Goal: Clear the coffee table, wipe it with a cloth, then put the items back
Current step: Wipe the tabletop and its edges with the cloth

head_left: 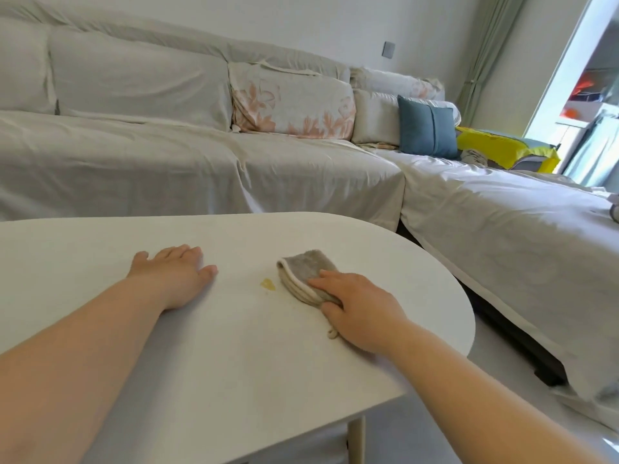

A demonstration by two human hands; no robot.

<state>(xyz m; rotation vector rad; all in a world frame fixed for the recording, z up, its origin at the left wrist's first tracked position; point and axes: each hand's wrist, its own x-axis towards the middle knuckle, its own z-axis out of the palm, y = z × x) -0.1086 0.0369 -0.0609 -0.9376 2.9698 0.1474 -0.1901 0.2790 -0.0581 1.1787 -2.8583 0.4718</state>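
The white oval coffee table point(234, 356) fills the lower left of the view. A folded grey-beige cloth point(306, 272) lies on it, right of centre. My right hand point(360, 308) presses on the cloth's near end, fingers and thumb gripping its edge. A small yellow stain point(268, 284) marks the tabletop just left of the cloth. My left hand point(176, 274) rests flat on the table, fingers spread, holding nothing, to the left of the stain.
A long sofa under a pale cover point(167, 155) runs behind the table, with a floral cushion point(294, 105) and a blue cushion point(427, 130). Its chaise section point(502, 236) extends along the right. A yellow bag point(502, 147) lies at the far end. A table leg point(356, 437) shows below.
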